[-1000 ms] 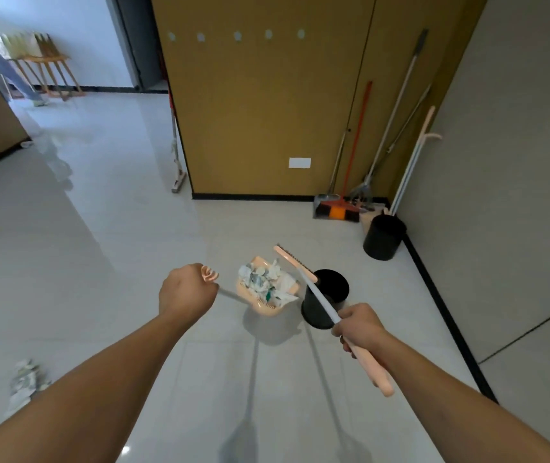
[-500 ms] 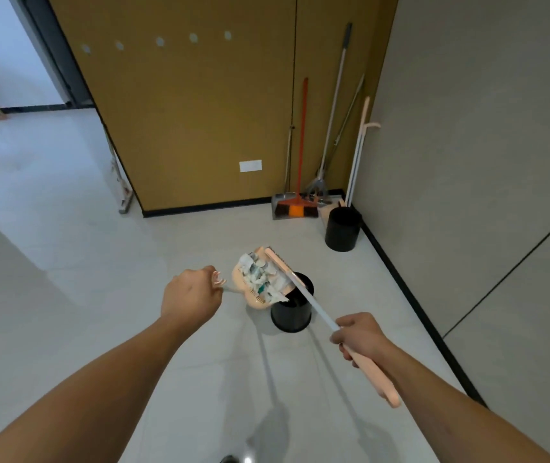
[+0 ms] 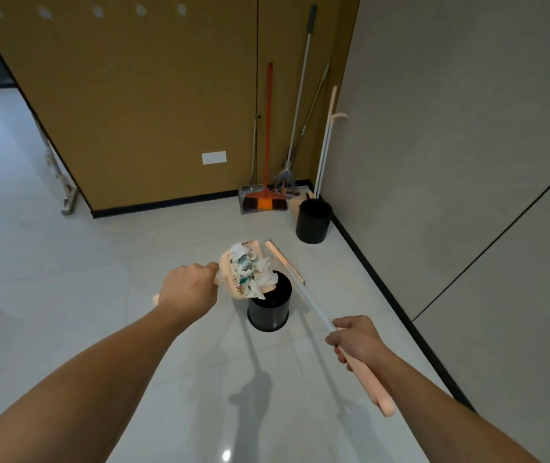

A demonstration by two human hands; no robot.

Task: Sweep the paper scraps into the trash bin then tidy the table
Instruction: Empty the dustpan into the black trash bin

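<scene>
Black plastic bin on pale glossy tile, taken as landmark. Beyond the bin and to its right, in the corner: a second black bin, with an orange broom, a grey dustpan, a metal-handled mop and a pink-and-white pole leaning on the ochre panel wall. Grey wall runs along the bin's right side, black skirting at its foot. Nothing lies between the hands and the bin.

Left hand: knuckles up, fingers curled tight round the handle of the pink dustpan, forearm reaching toward the bin. Right hand: fist wrapped round the brush shaft where white tube meets pink grip; the grip end sticks out behind the hand, toward the wearer.

Dustpan is held in the air directly over the bin's left rim, tilted, its open lip toward the bin mouth. Paper scraps, white with some teal, are heaped in the pan, the lowest hanging over the bin opening. Brush long axis runs diagonally from the right hand up-left; its pink head sits just past the bin's far-right rim, beside the pan.
</scene>
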